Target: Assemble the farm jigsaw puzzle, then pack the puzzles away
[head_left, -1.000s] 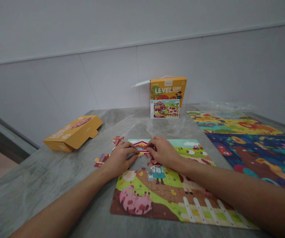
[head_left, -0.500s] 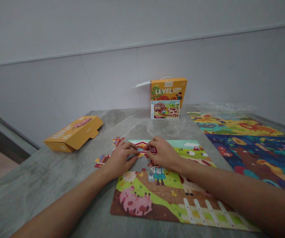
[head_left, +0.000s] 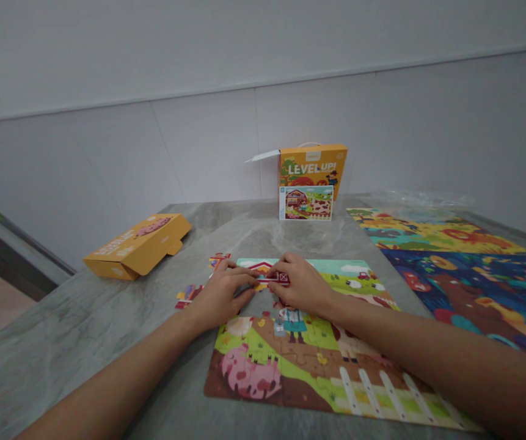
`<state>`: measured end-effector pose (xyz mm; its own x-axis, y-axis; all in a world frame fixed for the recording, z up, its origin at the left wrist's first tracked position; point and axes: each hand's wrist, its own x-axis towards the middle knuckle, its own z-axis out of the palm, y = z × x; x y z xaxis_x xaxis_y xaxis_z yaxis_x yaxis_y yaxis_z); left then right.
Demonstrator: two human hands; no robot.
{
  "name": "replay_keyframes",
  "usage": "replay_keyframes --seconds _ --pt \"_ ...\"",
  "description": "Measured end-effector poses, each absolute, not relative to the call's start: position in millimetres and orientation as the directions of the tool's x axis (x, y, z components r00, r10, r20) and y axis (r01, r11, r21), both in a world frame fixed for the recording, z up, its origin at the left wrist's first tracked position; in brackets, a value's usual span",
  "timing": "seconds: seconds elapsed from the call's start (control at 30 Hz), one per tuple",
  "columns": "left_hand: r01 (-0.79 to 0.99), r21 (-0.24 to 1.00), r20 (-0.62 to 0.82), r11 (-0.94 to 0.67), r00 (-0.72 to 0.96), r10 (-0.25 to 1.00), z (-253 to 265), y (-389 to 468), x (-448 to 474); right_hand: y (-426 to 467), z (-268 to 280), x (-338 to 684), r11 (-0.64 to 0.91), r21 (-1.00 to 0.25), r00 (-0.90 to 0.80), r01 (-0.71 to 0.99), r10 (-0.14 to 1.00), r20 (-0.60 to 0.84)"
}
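A farm jigsaw puzzle (head_left: 299, 354) lies on the table with a pig, a farmer, a cow and a white fence on it. At the barn part near its top, both hands meet over a red-and-white puzzle piece (head_left: 267, 280). My left hand (head_left: 226, 292) has its fingers closed at the piece's left side. From the right, my right hand (head_left: 303, 282) pinches the same area, its fingertips by a red window. Fingers partly hide the piece and how it sits. Bare table shows just below it. Loose puzzle pieces (head_left: 188, 294) lie left of my left hand.
A yellow box (head_left: 138, 244) lies at the left. At the back stands an orange "LEVEL UP!" box (head_left: 313, 157), with a farm picture card (head_left: 308, 203) leaning before it. Two assembled puzzles, one yellow (head_left: 427, 229) and one dark blue (head_left: 468, 293), lie right, near clear plastic wrap (head_left: 421, 198).
The hands stay at the barn part, with only a slight shift of the fingers over the piece. The whole view has moved a few pixels.
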<state>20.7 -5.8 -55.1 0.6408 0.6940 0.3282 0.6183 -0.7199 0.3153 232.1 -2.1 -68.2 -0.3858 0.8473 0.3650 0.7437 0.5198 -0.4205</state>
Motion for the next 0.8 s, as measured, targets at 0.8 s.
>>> replay_keyframes --seconds 0.8 --pt "0.625 0.296 0.325 -0.722 0.645 0.692 -57.3 -4.8 18.0 -1.6 -68.5 231.6 0.488 -0.441 -0.356 0.753 0.866 0.350"
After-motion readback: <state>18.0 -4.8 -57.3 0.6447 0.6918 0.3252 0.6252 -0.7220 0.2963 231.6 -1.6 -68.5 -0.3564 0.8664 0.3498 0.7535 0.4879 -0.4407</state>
